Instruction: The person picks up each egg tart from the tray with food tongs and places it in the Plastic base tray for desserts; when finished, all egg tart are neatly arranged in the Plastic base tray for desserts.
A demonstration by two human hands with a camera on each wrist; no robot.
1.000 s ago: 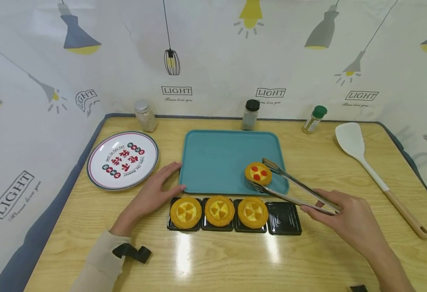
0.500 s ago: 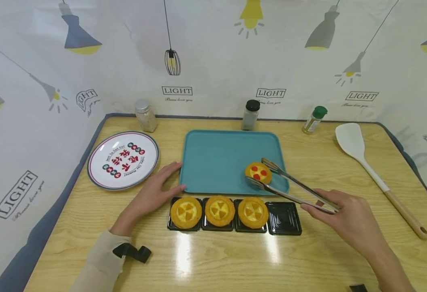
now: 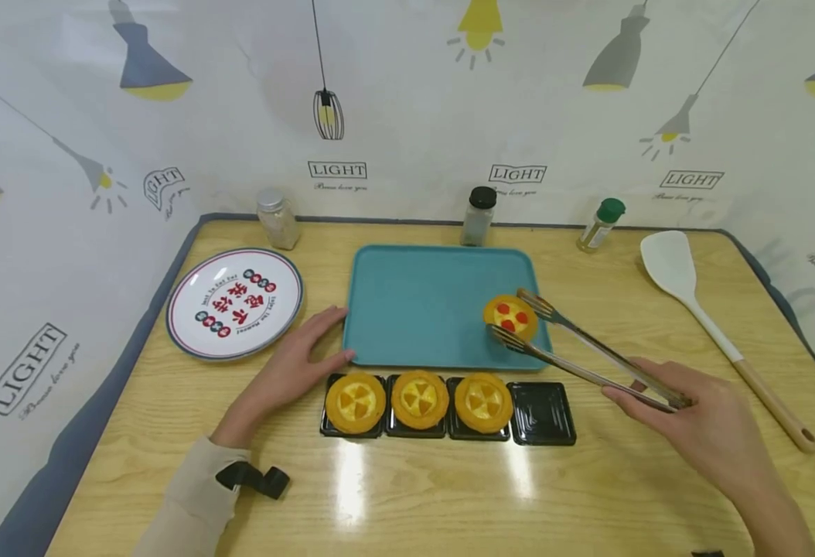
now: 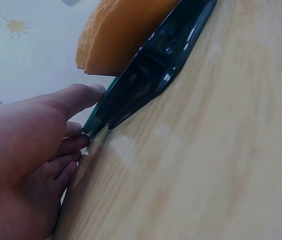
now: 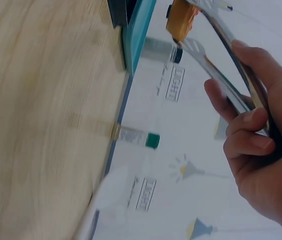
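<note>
My right hand (image 3: 710,422) grips metal tongs (image 3: 588,371), whose tips pinch a small tart with red dots (image 3: 510,319). In the right wrist view this tart (image 5: 180,21) hangs above the teal tray (image 5: 140,35), clear of its surface. My left hand (image 3: 298,363) rests at the left edge of the tray (image 3: 414,298), fingers extended, thumb near its front corner. Along the tray's front stand three black square holders, each with a yellow-topped tart (image 3: 355,402), (image 3: 419,400), (image 3: 483,402). At the right end of that row is a bare black holder (image 3: 543,413).
A white plate with red characters (image 3: 236,304) lies at the left. Along the back stand a silver-capped jar (image 3: 277,220), a black-capped jar (image 3: 479,218) and a green-capped bottle (image 3: 600,226). A white spatula with a wooden handle (image 3: 700,309) lies at the right.
My right hand and the tongs have moved right, and the red-dotted tart has come up off the tray with them. My left hand stays at the tray's edge.
</note>
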